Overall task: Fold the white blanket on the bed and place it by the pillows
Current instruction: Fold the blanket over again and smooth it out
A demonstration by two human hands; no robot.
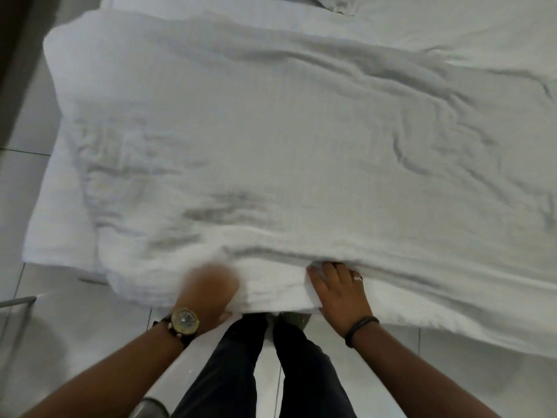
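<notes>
The white blanket (271,140) lies spread and wrinkled over the bed, its near edge hanging over the side toward me. My left hand (211,289), blurred with motion and wearing a watch, is at that hanging edge; its fingers are too blurred to read. My right hand (337,292), with a ring and a dark wristband, grips the blanket's near edge, fingers tucked into a fold. A corner of a pillow (337,3) shows at the far top of the bed.
White floor tiles (87,321) run along the left and under me. My legs in dark trousers (259,372) stand against the bed. A metal rail (16,301) pokes in at the left, and a dark wall (13,40) is at top left.
</notes>
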